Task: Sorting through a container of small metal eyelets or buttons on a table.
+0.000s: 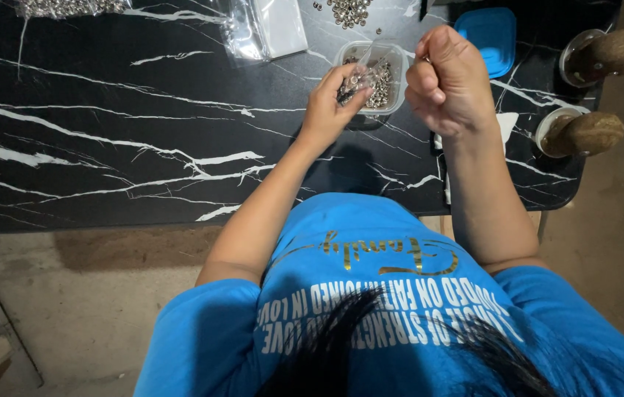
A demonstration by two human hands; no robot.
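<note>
Left hand (332, 99) pinching small clear bag (363, 65), long axis upright over tub (399, 73).

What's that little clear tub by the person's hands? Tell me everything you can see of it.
The small clear tub is a squarish plastic container with rounded corners, standing upright and lidless on the black marble-patterned table. It holds a heap of small shiny silver metal pieces, too small to identify. The left hand is at its near-left edge, fingertips pinching something tiny over the rim. The right hand, closed in a fist, is raised just to its right. A blue lid lies apart, beyond it to the right.
</note>
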